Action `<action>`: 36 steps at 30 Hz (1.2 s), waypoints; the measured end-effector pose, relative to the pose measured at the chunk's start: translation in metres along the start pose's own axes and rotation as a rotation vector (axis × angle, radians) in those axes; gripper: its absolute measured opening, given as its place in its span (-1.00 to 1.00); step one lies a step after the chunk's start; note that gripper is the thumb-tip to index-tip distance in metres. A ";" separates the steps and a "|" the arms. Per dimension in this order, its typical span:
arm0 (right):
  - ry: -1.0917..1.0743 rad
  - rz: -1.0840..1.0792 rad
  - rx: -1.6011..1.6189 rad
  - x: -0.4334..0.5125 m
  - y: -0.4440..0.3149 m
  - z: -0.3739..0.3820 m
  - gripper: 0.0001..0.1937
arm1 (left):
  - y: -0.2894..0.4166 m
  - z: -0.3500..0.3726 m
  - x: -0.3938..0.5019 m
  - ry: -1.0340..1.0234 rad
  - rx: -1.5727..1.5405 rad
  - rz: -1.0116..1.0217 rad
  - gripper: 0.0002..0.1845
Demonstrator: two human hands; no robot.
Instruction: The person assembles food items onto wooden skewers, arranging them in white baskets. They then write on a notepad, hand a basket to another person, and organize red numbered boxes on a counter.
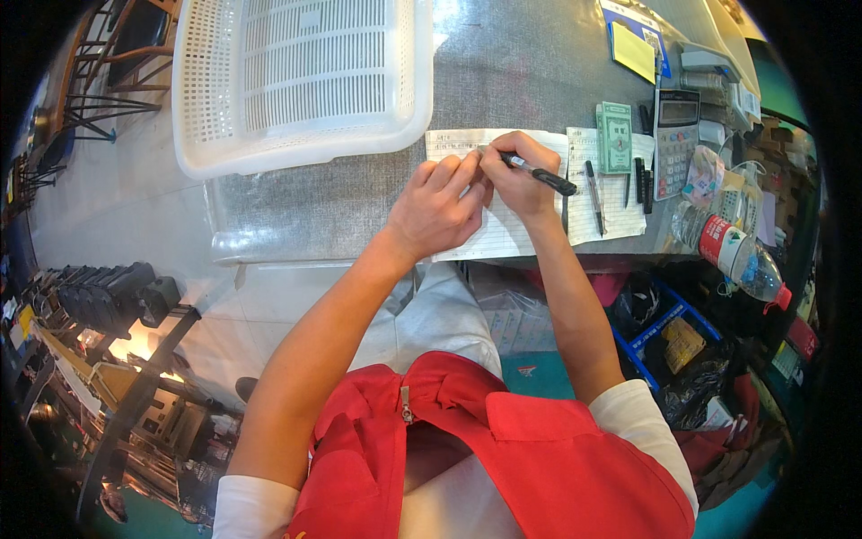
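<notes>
A lined notebook lies open at the table's front edge, with handwriting along the top of its left page. My right hand grips a black pen over that page, its rear end slanting to the right; the tip is hidden by my fingers. Against it, curled on the same page, rests my left hand. Its fingertips are tucked out of sight, so whether they hold anything is unclear. On the right page lie another pen and a green printed box.
A white plastic basket stands on the grey-covered table at upper left. To the right are a calculator, yellow sticky notes and a plastic bottle on its side. Below sits a blue crate with bags.
</notes>
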State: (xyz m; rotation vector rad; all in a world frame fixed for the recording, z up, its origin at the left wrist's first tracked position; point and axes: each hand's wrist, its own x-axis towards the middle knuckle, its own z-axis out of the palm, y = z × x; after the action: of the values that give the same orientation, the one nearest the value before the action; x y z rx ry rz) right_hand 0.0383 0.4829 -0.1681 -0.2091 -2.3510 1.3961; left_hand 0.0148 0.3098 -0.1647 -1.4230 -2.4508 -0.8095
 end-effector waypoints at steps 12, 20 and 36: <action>0.008 0.042 0.021 -0.003 0.008 0.003 -0.89 | 0.001 0.000 0.000 -0.008 0.007 -0.004 -0.68; 0.037 0.014 -0.039 -0.001 0.003 0.001 -0.89 | 0.001 -0.001 0.000 -0.016 -0.005 -0.014 -0.69; -0.355 0.559 0.496 -0.033 -0.105 -0.074 -0.84 | 0.045 -0.078 0.007 0.178 -0.483 -0.138 -0.55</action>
State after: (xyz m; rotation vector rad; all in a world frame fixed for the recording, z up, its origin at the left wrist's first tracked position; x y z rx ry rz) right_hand 0.1059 0.4802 -0.0545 -0.5397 -2.1983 2.4066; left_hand 0.0415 0.2899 -0.0813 -1.2504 -2.3312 -1.5692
